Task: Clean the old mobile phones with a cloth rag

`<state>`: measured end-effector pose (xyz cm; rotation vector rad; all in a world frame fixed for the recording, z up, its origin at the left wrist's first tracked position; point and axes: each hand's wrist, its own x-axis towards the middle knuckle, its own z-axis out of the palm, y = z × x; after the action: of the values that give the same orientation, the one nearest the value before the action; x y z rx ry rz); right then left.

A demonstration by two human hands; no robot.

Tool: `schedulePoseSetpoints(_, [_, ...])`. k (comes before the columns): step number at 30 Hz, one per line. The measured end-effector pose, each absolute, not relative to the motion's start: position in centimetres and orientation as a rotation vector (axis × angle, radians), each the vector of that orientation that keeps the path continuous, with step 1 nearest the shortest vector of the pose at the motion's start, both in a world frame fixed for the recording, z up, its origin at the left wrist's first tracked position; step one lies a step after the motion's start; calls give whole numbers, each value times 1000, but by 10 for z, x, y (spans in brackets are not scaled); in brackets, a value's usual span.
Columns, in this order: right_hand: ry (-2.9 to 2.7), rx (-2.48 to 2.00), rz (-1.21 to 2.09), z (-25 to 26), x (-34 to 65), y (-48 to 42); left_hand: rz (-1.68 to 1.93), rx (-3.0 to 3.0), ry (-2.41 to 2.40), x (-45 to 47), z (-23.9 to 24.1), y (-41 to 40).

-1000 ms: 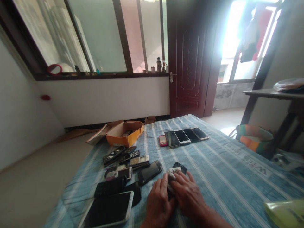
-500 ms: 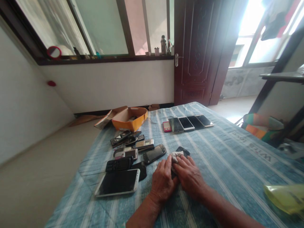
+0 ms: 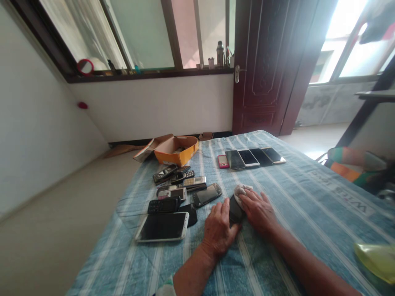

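**Black glass under a white rag: thin, slick, easy to mark**

Blue striped bedcover (image 3: 277, 263) runs under both forearms, soft and a little rumpled. The left hand (image 3: 219, 230) lies palm down on it, fingers loosely together and flat, with the thumb set against the near edge of the dark phone (image 3: 235, 211). The phone lies between the two hands, touching both. The right hand (image 3: 259, 209) rests just beside it, fingers bent over a crumpled white cloth (image 3: 241, 190) and pressing it onto the phone's far end.

The phone looks light, stiff and smooth-faced. It would likely slide on the cover if pushed from one side only, so the sound hold is by its long edges, thumb against fingers and off the screen. The cloth is limp and will bunch wherever it is pinched.

Left of the left hand lies a large white-rimmed phone (image 3: 162, 227), screen up. Beyond it is a loose cluster of older keypad phones (image 3: 179, 187), some overlapping. Off to the right of the right arm, at the picture's edge, is a yellow-green object (image 3: 376, 259), too blurred to identify.

Farther out, past the right hand's fingertips, a row of five phones (image 3: 250, 157) lies side by side. An open orange box (image 3: 176, 150) sits beyond the cluster, at the cover's far left edge. Behind everything stand a dark wooden door (image 3: 265, 61) and a window sill (image 3: 148, 74) with small bottles on it.
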<state>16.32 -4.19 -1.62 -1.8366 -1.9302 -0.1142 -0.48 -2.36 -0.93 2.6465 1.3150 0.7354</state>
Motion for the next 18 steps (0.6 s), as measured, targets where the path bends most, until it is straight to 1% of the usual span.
schedulePoseSetpoints(5, [-1946,-1826,-178,-24,160,-49,724,2640,1317,-5,-12,-25])
schedulePoseSetpoints(14, [-2062,-1594,-98,-20,143,-56,777,2616,1241,-6,-13,-23])
schedulePoseSetpoints(18, [-2037,-1640,-108,-18,149,-51,764,2623,1255,-5,-13,-23])
